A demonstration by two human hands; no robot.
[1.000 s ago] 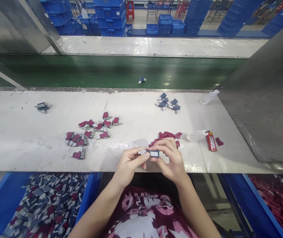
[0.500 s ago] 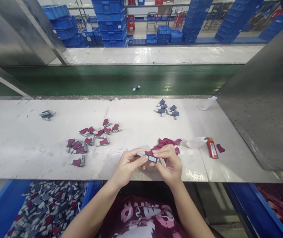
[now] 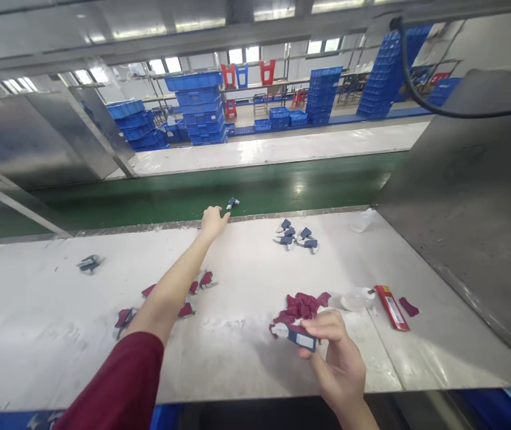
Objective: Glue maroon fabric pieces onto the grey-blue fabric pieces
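Note:
My left hand [image 3: 215,221] is stretched out to the edge of the green belt, its thumb and fingers apart. Just beyond the fingertips lies a small navy-and-grey part [image 3: 233,203] on the belt; a narrow gap seems to separate them. Between the thumb and fingers of my right hand [image 3: 338,358] is another navy-and-grey part [image 3: 301,339], with a pale rectangle on its side. Under and behind it is a heap of maroon pieces [image 3: 302,306]. Several grey parts with maroon faces [image 3: 185,310] lie partly hidden beneath my left arm.
Several navy-and-grey parts [image 3: 286,240] lie near the belt. A red packet [image 3: 392,307], a loose maroon piece [image 3: 409,306] and a translucent bottle [image 3: 357,298] are at right. Metal panels [image 3: 465,209] flank the white worktop [image 3: 233,370]. Stacked blue crates [image 3: 199,110] stand beyond the belt [image 3: 327,179].
My left hand has let go of the part both hands held and reached forward to the belt. My right hand keeps the part, slightly farther right. The camera view has tilted up.

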